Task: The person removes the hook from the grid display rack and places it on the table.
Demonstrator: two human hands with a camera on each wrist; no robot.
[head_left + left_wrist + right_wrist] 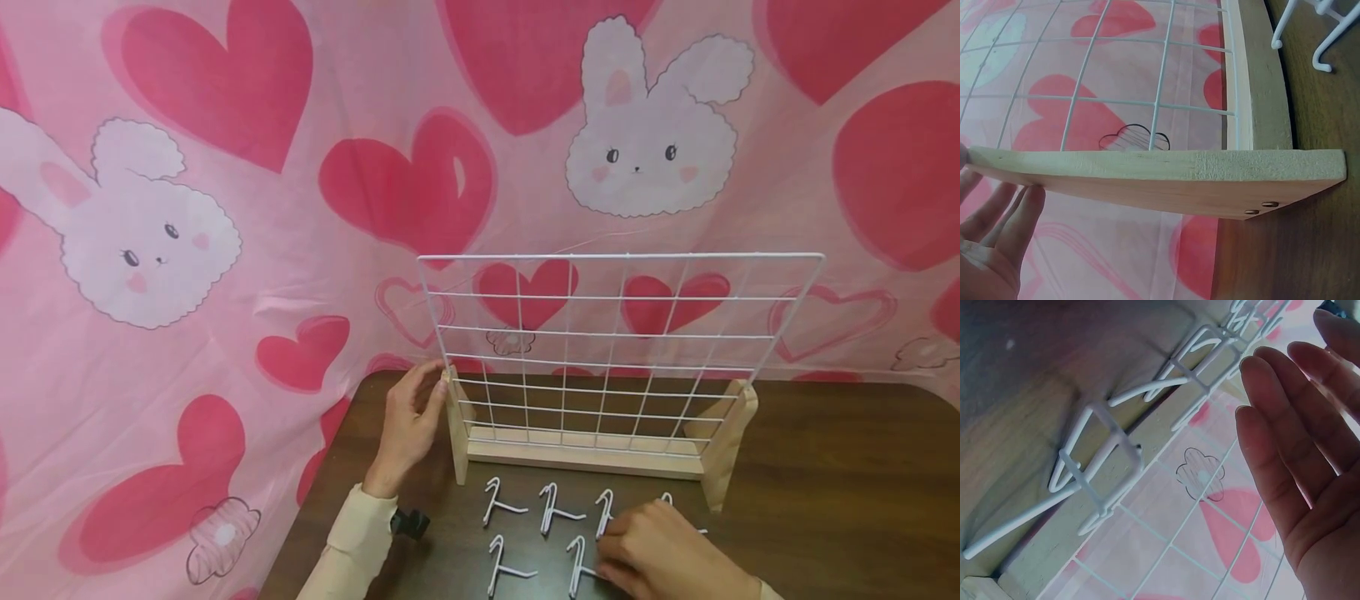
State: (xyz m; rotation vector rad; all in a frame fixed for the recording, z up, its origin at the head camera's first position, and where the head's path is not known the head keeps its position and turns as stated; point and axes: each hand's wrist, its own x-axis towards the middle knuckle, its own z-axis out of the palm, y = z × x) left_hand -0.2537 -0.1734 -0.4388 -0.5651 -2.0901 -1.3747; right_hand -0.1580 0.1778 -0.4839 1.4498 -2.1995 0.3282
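Observation:
A white wire grid panel (522, 337) stands upright in a wooden stand (585, 457) on the table. At the stand's left side post (455, 442), my left hand (408, 425) pinches the upper end, thumb at the front edge and fingers against the outer face; the left wrist view shows those fingers (1019, 225) on the wood. Several white wire hooks (551, 510) lie in two rows before the stand. My right hand (667, 550) is over the hooks at the right and partly hides some. In the right wrist view its fingers are loosely bent beside the hooks (1094, 469), holding nothing.
The dark brown table (840, 467) extends to both sides of the stand. Behind it hangs a pink cloth (525, 192) with hearts and rabbit faces. A small black device (410, 524) sits at my left wrist.

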